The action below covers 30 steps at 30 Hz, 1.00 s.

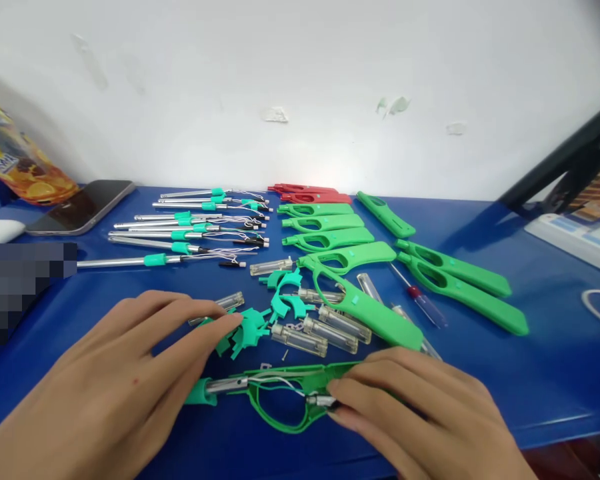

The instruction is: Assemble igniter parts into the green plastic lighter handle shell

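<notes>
Surface: blue table [555, 373]
Back left: phone [83, 207], snack bag [15, 167]
Left rows: metal tubes with teal collars [180, 230]
Centre: green lighter shells [325, 230], red shells [313, 194], clear fuel tanks [330, 330], teal triggers [280, 300]
Right: screwdriver [423, 300]
Front edge: open green lighter half [280, 393]
</notes>
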{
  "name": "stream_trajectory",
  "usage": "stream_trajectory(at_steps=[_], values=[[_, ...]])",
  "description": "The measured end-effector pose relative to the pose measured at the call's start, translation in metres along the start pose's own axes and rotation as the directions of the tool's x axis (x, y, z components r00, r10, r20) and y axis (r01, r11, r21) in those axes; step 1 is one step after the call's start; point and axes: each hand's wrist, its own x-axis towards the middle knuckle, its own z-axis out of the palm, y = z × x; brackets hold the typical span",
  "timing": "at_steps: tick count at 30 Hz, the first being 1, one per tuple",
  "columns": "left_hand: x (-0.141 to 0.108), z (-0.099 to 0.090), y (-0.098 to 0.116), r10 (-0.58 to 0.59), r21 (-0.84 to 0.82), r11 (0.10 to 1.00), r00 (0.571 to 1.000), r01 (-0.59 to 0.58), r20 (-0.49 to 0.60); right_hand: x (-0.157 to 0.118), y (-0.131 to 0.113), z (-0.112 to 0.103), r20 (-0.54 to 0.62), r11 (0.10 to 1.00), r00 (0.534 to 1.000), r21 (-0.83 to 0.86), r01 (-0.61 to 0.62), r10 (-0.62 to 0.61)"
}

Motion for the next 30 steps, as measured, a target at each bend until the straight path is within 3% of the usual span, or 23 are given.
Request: stream_trajectory(at_steps=[4, 10, 15, 19, 24, 30], values=[[0.007, -0.001, 0.004, 0.017, 0.030, 0.999, 1.000, -0.017, 0.010, 0.001, -0.001, 0.001, 0.016, 0.999, 0.999, 0.022, -0.030, 0.030], [0.002, -0.001, -0.005, 0.131, 0.082, 0.988, 0.991, -0.130, 0.000, 0.002, -0.003, 0.003, 0.027, 1.000, 1.000, -0.026, -0.011, 0.012], [0.005, 0.002, -0.001, 0.088, 0.019, 0.996, 0.996, -0.088, -0.002, 0.007, 0.000, -0.002, 0.022, 0.999, 0.999, 0.016, 0.047, -0.047], [0.008, 0.004, 0.005, 0.205, 0.091, 0.974, 0.978, -0.208, 0.040, 0.012, 0.000, -0.007, 0.002, 0.998, 0.998, 0.014, 0.066, -0.066], [0.005, 0.008, 0.005, 0.145, 0.092, 0.984, 0.988, -0.150, 0.059, 0.015, -0.002, -0.005, -0.005, 0.998, 0.998, -0.010, 0.057, -0.057], [0.002, 0.010, 0.000, 0.147, 0.091, 0.984, 0.988, -0.151, 0.052, 0.014, -0.002, 0.004, -0.108, 1.000, 0.994, -0.030, 0.005, -0.008]])
